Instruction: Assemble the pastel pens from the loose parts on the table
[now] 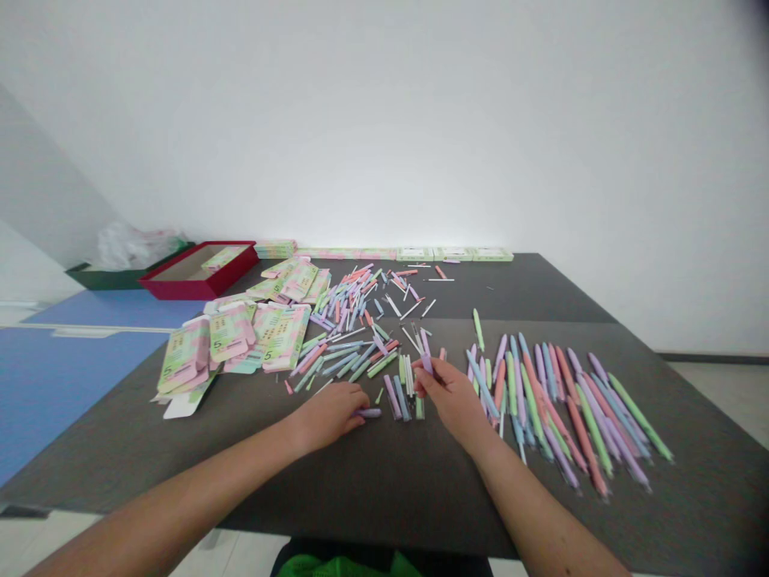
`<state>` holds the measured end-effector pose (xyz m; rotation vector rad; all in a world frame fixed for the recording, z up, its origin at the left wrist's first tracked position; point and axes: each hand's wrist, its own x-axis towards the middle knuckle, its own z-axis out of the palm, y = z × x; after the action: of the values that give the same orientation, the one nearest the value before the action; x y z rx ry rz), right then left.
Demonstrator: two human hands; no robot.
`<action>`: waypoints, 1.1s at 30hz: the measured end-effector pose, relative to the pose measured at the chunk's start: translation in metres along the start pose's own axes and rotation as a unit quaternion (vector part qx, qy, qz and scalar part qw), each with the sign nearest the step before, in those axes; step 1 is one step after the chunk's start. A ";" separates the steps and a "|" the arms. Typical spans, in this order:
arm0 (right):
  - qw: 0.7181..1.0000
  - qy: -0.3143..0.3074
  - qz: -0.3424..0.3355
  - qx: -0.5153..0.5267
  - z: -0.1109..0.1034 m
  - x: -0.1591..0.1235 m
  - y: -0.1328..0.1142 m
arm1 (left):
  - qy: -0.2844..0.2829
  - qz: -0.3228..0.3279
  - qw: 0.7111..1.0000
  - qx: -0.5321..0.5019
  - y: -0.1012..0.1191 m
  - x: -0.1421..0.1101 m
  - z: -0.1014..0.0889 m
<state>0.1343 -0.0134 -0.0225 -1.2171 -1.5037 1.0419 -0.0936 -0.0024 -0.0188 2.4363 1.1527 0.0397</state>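
My left hand (328,417) rests on the dark table with its fingertips on a lilac pen barrel (368,413), which sticks out past them. My right hand (450,398) pinches a purple pen barrel (426,363) upright between thumb and fingers. A short row of pastel pen parts (401,398) lies between my hands. Assembled pastel pens (570,413) fan out to the right, close to my right hand. A loose heap of pen parts (354,324) spreads beyond my hands, and printed pastel cardboard boxes (231,332) lie to the left.
The dark grey table (384,489) has a seam across its middle. Along its far edge stand flat green-and-pink boxes (384,254). Beyond the far left corner sit a red box (198,270) and a green box (102,278) holding a plastic bag (135,247). A blue surface (78,377) lies left.
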 end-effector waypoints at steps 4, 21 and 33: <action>1.000 -0.005 0.001 0.001 0.000 0.000 0.000 | 0.024 -0.072 0.982 -0.171 0.005 -0.007 -0.005; 1.000 -0.026 0.000 -0.018 0.004 0.001 0.006 | 0.242 -0.126 0.783 -0.559 0.018 0.012 -0.029; 1.000 -0.006 0.003 -0.004 0.000 0.002 0.004 | 0.058 -0.209 0.976 0.005 -0.018 0.020 0.014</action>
<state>0.1349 -0.0113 -0.0261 -1.2242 -1.5151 1.0496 -0.0910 0.0175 -0.0417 2.1729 1.6983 0.0484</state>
